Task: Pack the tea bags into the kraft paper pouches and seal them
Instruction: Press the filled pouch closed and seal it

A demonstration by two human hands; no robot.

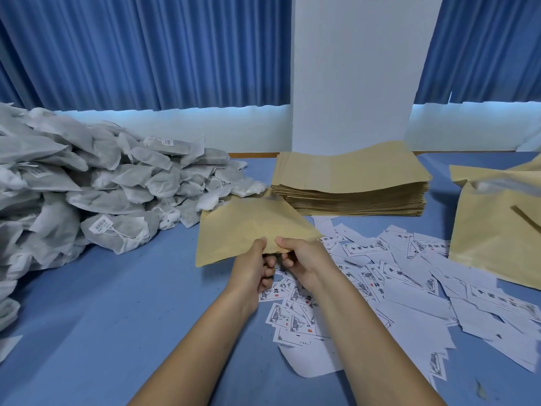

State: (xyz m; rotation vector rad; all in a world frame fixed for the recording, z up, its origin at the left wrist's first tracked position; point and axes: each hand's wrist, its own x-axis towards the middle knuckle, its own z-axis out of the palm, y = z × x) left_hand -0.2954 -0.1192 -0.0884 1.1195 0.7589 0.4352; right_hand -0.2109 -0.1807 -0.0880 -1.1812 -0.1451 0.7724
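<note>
Kraft pouch (248, 230) held flat above the table (102, 317)
I judge it light, thin and easily creased; the grip belongs at its near edge, where left hand (254, 268) and right hand (301, 259) pinch it, thumbs on top, fingers curled beneath. Long axis seemingly runs left to right, far edge toward the tea bags (117, 186) and pouch stack (351, 183)

Place: a small hand-packing workroom.
Stock: a bulk heap of tea bags (87, 186) beside a stack of kraft paper pouches (351, 183).
Desk: a blue desk (102, 317) strewn with printed labels (409, 288).
Backdrop: blue curtains (146, 48), white pillar (360, 68).
</note>
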